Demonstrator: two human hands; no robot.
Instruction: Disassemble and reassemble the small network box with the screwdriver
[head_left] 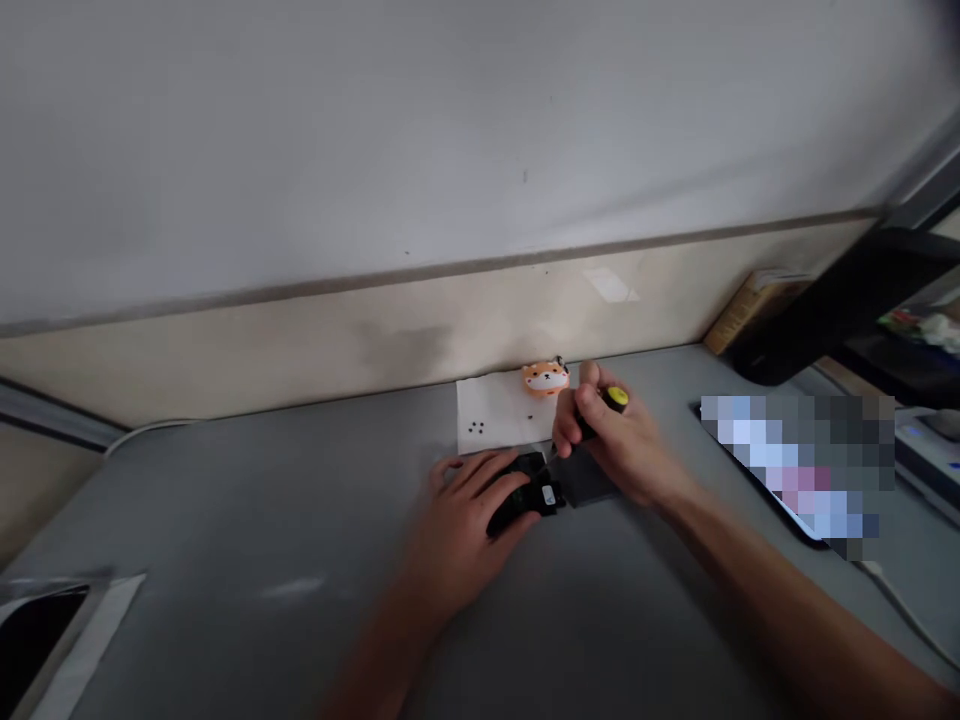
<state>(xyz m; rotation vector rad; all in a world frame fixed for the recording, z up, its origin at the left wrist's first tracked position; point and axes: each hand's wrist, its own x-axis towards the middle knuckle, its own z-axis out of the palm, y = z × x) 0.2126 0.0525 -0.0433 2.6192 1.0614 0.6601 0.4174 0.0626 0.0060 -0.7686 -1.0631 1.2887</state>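
My left hand is closed over the left side of a small black device, pressing it to the desk with fingers above and thumb below. The device carries a small white label near its right end; its exact kind is hard to make out. In my right hand is a screwdriver with a dark handle and a yellow end cap. Its thin shaft slants down to the left, and the tip meets the device's upper side. Beside the device lies a dark flat piece, partly under my right hand.
Several tiny dark screws lie on a white paper sheet behind the device. An orange dog-faced case sits at its back edge. To the right are a pixelated screen, a cable and a box by the wall.
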